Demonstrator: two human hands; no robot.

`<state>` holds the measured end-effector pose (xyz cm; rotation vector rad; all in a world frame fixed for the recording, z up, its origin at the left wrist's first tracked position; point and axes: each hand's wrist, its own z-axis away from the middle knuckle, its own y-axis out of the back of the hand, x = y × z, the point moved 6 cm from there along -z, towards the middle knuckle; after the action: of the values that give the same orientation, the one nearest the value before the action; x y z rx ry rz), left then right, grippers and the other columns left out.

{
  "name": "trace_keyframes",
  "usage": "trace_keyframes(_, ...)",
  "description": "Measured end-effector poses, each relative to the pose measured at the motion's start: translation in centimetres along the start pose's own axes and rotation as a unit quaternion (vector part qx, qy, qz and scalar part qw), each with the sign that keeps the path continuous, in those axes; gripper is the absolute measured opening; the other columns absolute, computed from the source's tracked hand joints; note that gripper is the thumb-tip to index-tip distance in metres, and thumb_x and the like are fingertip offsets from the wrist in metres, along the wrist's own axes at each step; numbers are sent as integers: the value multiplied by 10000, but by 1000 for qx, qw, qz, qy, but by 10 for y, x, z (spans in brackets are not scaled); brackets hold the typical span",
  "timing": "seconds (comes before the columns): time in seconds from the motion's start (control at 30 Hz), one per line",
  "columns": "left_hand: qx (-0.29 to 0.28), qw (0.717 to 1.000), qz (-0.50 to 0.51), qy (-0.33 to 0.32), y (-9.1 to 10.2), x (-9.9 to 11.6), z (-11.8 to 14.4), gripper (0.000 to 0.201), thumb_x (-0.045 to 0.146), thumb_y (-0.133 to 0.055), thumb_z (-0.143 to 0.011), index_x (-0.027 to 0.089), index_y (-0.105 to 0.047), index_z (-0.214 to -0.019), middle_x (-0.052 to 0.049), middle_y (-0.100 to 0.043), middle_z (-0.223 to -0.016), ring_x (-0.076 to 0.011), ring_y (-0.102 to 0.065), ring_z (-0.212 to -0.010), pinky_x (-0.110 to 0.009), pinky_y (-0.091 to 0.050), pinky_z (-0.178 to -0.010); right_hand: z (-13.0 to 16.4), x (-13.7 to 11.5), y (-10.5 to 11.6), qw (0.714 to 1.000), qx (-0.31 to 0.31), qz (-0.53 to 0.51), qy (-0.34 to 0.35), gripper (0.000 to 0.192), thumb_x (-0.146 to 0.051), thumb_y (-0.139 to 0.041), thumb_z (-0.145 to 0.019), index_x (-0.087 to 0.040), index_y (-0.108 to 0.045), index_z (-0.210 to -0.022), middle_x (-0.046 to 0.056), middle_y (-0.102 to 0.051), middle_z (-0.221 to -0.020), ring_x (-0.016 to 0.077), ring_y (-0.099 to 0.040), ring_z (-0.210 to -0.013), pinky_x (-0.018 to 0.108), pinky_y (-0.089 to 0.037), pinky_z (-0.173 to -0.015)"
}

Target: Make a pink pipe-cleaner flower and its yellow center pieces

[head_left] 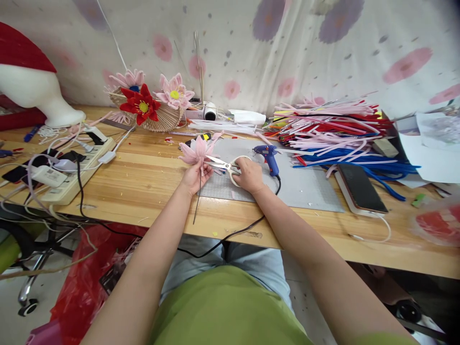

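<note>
While left hand holds pink flower, scissors touch it.

Bright, even, soft light fills the scene, and shadows on the wooden surface are faint. There is no harsh glare. The wide lens bows the edges. The centre is sharp, while the red thing at right is blurred.
</note>
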<state>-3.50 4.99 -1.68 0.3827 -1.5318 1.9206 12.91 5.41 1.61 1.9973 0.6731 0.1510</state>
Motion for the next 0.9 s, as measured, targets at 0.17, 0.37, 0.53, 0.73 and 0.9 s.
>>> trace_keyframes(0.17, -2, 999, -28, -20, -1, 2, -1, 219, 234, -439, -870, 117, -615, -813, -48, -635, -737, -107, -596, -680, -220, -492, -648, 0, -8, 2, 998, 3, -17, 68, 241, -261, -525, -684, -152, -515, -900, 111, -576, -904, 239, -474, -847, 323, -330, -713)
trace_keyframes(0.37, -52, 997, -55, -26, -4, 1, 1, 174, 222, -498, -841, 104, -614, -788, 5, -522, -571, -37, -439, -457, -142, -340, -402, 0, -8, 4, 997, 13, -24, 75, 250, -248, -523, -675, -141, -519, -901, 117, -566, -900, 239, -462, -842, 328, -337, -730)
trace_keyframes(0.53, -4, 998, -67, -21, 1, -1, 2, 93, 92, -521, -800, 102, -602, -755, -6, -558, -616, -54, -516, -538, -164, -434, -517, 0, -3, 3, 998, 12, -25, 53, 250, -238, -508, -678, -141, -514, -909, 120, -557, -901, 244, -453, -848, 336, -333, -739)
trace_keyframes(0.73, 18, 998, -45, -34, -2, 4, 4, 129, 88, -495, -816, 102, -617, -775, -4, -579, -638, -34, -493, -529, -141, -392, -474, 0, -5, 1, 997, 1, -33, 68, 268, -249, -513, -673, -139, -510, -918, 123, -553, -914, 247, -452, -860, 336, -332, -747)
trace_keyframes(0.9, -21, 998, -56, -30, -7, 5, 6, 162, 114, -469, -838, 101, -631, -839, 19, -515, -560, -22, -447, -481, -127, -361, -452, 0, -5, 1, 997, 3, -33, 69, 270, -244, -514, -668, -140, -512, -917, 124, -555, -913, 248, -453, -862, 336, -330, -748)
